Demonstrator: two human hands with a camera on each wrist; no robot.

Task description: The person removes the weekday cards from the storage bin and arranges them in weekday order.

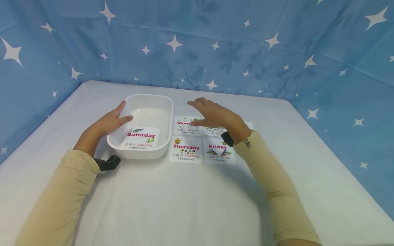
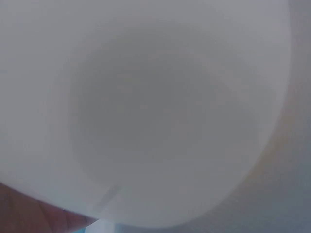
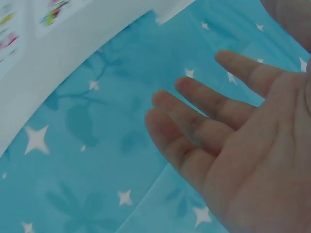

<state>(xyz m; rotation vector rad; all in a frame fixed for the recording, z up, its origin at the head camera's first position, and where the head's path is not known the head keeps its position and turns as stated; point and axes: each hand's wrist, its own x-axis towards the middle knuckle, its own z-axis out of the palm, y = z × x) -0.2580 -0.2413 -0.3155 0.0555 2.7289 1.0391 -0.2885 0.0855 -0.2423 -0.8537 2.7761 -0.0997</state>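
My left hand (image 1: pixel 109 121) grips the left wall of a white plastic basin (image 1: pixel 167 136), thumb over the rim and the other fingers outside. A Saturday card (image 1: pixel 141 138) lies inside at the near end. The basin's wall (image 2: pixel 155 204) fills most of the left wrist view, with a bit of the fingers (image 2: pixel 29 213) at the lower left. Spread and holding nothing, my right hand (image 1: pixel 217 116) hovers over the Monday card (image 1: pixel 184 126) and the Tuesday card (image 1: pixel 212 131), partly covering both. In the right wrist view its fingers (image 3: pixel 194 126) are loosely bent.
Nearer me lie the Thursday card (image 1: pixel 186 150) and the Friday card (image 1: pixel 220 155), side by side right of the basin. Another card (image 1: pixel 249 125) shows only its edge behind the right wrist. A blue star-patterned curtain (image 1: pixel 191 44) rises behind the white-covered table (image 1: pixel 172 205).
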